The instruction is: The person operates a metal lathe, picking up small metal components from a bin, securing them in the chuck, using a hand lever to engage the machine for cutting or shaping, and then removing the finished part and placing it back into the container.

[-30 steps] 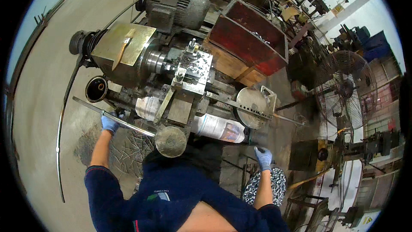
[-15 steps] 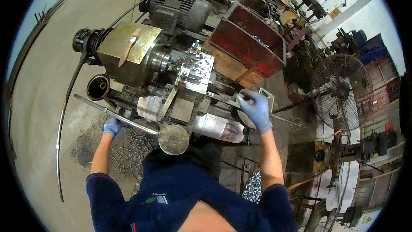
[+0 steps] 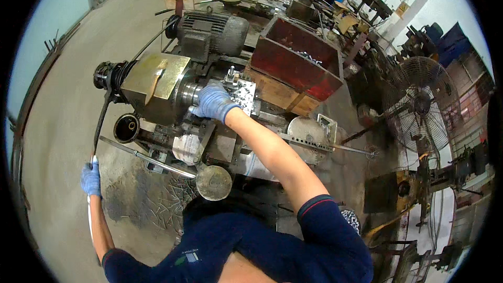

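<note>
At the far left my left hand (image 3: pixel 91 179), in a blue glove, is closed round the long lever (image 3: pixel 101 120) that hangs from the spindle end of a small lathe. My right hand (image 3: pixel 213 101), gloved too, reaches across the machine to the metal chuck (image 3: pixel 189 94). Its fingers are bent against the front of the chuck; whatever they hold is hidden by the glove. Just beyond that hand lies the tool slide (image 3: pixel 244 94), strewn with metal chips. A brush (image 3: pixel 153 88) rests on the brass-coloured headstock cover (image 3: pixel 170 71).
Behind the slide stands a red box (image 3: pixel 298 57) with small metal parts inside. A motor (image 3: pixel 209 34) sits at the back. Nearer me, a steel bar handle (image 3: pixel 152 158) ends in a round weight (image 3: pixel 214 182). A large fan (image 3: pixel 422 105) stands at the right.
My right hand has moved left from the slide's right end to the chuck. My left hand has left the machine's lower front and taken hold of the lever farther left.
</note>
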Tool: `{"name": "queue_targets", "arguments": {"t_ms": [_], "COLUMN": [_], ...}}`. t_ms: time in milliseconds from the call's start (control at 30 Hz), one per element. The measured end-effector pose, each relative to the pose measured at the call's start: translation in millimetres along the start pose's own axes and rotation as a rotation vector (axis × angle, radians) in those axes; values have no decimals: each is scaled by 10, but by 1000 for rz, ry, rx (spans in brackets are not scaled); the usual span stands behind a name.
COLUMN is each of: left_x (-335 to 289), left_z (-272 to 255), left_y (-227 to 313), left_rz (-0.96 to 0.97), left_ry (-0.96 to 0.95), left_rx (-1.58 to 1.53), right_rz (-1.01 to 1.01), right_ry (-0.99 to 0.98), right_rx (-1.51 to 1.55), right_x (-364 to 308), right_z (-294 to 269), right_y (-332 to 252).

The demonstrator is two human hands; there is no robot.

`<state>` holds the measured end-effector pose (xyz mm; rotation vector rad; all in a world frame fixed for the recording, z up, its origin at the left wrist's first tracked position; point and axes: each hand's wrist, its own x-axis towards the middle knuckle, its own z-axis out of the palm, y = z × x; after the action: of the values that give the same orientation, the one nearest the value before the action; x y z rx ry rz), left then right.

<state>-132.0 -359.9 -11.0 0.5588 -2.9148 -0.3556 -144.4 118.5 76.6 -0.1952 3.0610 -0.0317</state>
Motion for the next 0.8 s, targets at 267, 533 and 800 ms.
{"name": "queue_targets", "arguments": {"t_ms": [267,533,800], "left_x": [-577,271,346], "left_z": [41,525,486], "left_y": [407,231,267], "left_rz": [152,200,147], "left_ry": [15,-249,-366], "left_rx": [2,-449,-611], "right_rz": [55,123,538], "right_ry": [37,122,270], "right_rx": [62,-9,-41], "right_x": [-16,-303,-1255], "right_z": [39,-260,-1137], "right_y": [35,144,1637]}}
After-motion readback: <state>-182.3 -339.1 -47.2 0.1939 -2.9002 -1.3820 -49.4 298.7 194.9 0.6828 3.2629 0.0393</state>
